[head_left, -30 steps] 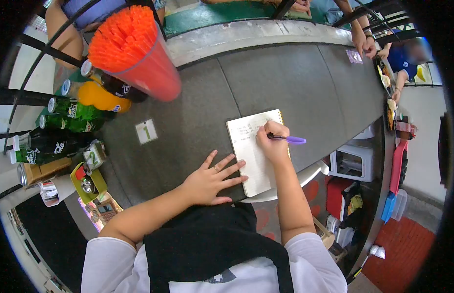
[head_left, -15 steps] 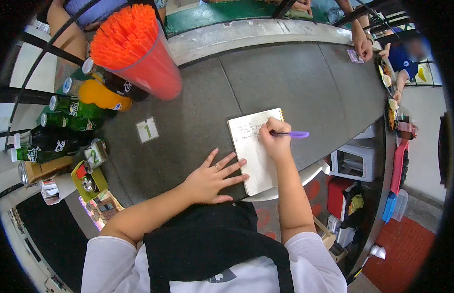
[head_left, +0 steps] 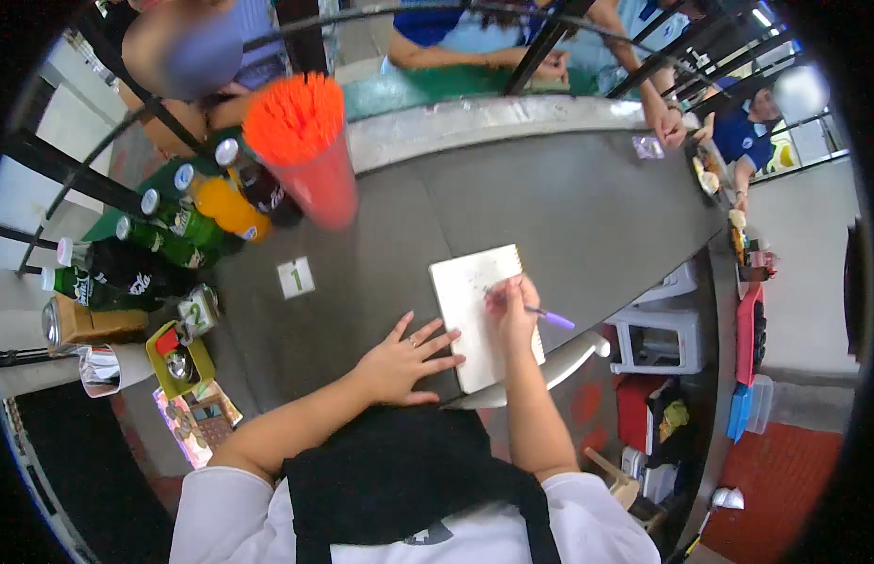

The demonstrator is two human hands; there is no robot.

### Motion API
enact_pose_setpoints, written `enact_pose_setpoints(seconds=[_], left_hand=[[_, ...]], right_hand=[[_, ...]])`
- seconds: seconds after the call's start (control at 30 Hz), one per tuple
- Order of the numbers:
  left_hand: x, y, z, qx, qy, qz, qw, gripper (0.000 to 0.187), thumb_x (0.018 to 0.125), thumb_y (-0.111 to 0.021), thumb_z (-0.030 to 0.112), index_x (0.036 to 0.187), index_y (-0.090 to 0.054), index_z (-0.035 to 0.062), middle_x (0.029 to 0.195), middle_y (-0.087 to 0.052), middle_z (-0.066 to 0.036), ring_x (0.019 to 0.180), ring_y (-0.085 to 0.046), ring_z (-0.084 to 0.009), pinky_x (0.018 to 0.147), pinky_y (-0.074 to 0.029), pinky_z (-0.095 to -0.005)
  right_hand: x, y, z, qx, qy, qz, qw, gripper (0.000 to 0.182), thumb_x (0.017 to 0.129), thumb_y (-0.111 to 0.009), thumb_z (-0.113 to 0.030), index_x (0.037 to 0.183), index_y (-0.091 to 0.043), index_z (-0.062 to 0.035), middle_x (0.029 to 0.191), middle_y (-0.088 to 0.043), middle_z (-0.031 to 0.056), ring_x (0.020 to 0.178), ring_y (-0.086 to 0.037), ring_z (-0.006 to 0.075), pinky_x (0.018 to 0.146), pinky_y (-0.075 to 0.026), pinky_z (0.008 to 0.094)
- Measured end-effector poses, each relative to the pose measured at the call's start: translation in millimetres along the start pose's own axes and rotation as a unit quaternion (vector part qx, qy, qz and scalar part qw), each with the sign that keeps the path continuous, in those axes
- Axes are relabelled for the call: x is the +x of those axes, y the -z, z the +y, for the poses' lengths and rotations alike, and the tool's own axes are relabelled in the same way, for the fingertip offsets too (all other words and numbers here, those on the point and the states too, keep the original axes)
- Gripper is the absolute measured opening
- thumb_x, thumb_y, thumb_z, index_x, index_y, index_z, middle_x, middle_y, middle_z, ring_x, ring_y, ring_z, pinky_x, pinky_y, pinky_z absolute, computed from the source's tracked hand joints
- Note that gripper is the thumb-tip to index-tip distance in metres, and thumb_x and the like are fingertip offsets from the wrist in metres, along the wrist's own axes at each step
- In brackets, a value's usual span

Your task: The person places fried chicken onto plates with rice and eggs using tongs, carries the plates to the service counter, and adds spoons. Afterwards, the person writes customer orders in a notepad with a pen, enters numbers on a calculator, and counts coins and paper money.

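Observation:
A spiral notebook with handwriting near its top lies on the dark counter in front of me. My right hand is closed around a purple pen and rests on the page; whether the tip touches the paper is hidden by the fingers. Spread flat, my left hand lies on the counter with its fingertips at the notebook's left edge. A ring shows on one of its fingers. Up and left of it is a card marked 1.
A tall cup of orange straws stands at the far left beside several soda bottles. A yellow-green basket sits at the near left. Beyond the ledge are people, one person's hand near a purple banknote. Plated food is at the right.
The camera view has tilted up, so more of the people beyond the ledge shows. My right hand, with the pen, has moved slightly down and left over the page. My left hand stays put.

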State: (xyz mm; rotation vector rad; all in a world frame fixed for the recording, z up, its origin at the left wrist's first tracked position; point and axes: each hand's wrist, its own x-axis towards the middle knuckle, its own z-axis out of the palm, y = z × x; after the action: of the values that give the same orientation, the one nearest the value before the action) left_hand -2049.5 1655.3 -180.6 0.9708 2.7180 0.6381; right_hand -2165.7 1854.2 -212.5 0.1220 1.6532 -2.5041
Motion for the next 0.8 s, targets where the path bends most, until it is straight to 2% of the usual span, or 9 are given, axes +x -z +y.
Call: enact_pose_setpoints(seconds=[0.17,0.27,0.3,0.43,0.53,0.67,0.7,0.8], left_hand=[[0,12,9,0.037,-0.012,0.009,0.999,0.072,0.080,-0.059,0.059,0.142,-0.037,0.0303,0.153,-0.026,-0.004,0.138,-0.029,-0.0297,0.108,-0.021,-0.0627],[-1,13,15,0.047,-0.017,0.016,0.999,0.070,0.081,-0.058,0.058,0.142,-0.037,0.0308,0.153,-0.025,-0.003,0.139,-0.028,-0.0300,0.109,-0.020,-0.0626],[0,15,15,0.052,-0.014,0.018,0.998,0.069,0.082,-0.058,0.057,0.142,-0.037,0.0309,0.153,-0.025,-0.003,0.139,-0.028,-0.0299,0.109,-0.020,-0.0624],[-4,17,27,0.063,-0.009,0.024,0.998,0.066,0.084,-0.057,0.054,0.142,-0.036,0.0308,0.153,-0.027,-0.004,0.138,-0.029,-0.0293,0.110,-0.020,-0.0608],[-5,16,31,0.065,-0.014,0.045,0.997,0.064,0.085,-0.057,0.050,0.142,-0.038,0.0284,0.150,-0.031,-0.004,0.137,-0.031,-0.0286,0.110,-0.021,-0.0589],[-3,1,25,0.043,-0.007,0.058,0.997,0.059,0.085,-0.058,0.045,0.138,-0.044,0.0245,0.148,-0.036,-0.004,0.136,-0.034,-0.0286,0.110,-0.020,-0.0586],[-2,7,31,0.024,-0.002,0.083,0.996,0.054,0.084,-0.060,0.038,0.134,-0.048,0.0191,0.145,-0.040,-0.006,0.134,-0.036,-0.0284,0.110,-0.023,-0.0562],[0,3,31,-0.006,0.017,0.118,0.993,0.051,0.083,-0.062,0.031,0.130,-0.050,0.0158,0.142,-0.042,-0.009,0.133,-0.038,-0.0285,0.110,-0.025,-0.0530]], right_hand=[[13,5,-11,0.105,-0.017,0.118,0.987,0.026,0.097,-0.053,-0.026,0.078,-0.048,-0.0088,0.061,-0.051,0.0035,0.047,-0.047,0.0115,0.041,-0.036,0.0237],[16,9,-22,0.129,-0.046,0.111,0.984,0.033,0.098,-0.050,-0.030,0.072,-0.045,-0.0101,0.056,-0.047,0.0035,0.046,-0.044,0.0117,0.042,-0.035,0.0236],[18,9,-22,0.120,-0.043,0.111,0.986,0.033,0.098,-0.050,-0.030,0.071,-0.043,-0.0122,0.054,-0.043,0.0016,0.044,-0.038,0.0107,0.041,-0.031,0.0237],[12,6,-28,0.181,-0.053,0.093,0.978,0.034,0.097,-0.049,-0.030,0.069,-0.039,-0.0147,0.052,-0.037,-0.0013,0.042,-0.030,0.0091,0.040,-0.022,0.0247],[11,16,-25,0.191,-0.039,0.059,0.979,0.029,0.097,-0.052,-0.027,0.073,-0.041,-0.0142,0.056,-0.044,-0.0003,0.046,-0.039,0.0094,0.041,-0.030,0.0239],[13,16,-23,0.169,-0.037,0.106,0.979,0.026,0.096,-0.053,-0.023,0.074,-0.045,-0.0131,0.056,-0.045,-0.0009,0.045,-0.040,0.0084,0.039,-0.030,0.0219],[9,13,-29,0.156,-0.048,0.099,0.982,0.025,0.096,-0.053,-0.022,0.074,-0.045,-0.0126,0.056,-0.045,-0.0010,0.044,-0.041,0.0081,0.038,-0.031,0.0212],[12,15,-33,0.136,-0.057,0.096,0.984,0.024,0.095,-0.053,-0.018,0.073,-0.045,-0.0117,0.055,-0.046,-0.0006,0.042,-0.042,0.0078,0.038,-0.033,0.0202]])
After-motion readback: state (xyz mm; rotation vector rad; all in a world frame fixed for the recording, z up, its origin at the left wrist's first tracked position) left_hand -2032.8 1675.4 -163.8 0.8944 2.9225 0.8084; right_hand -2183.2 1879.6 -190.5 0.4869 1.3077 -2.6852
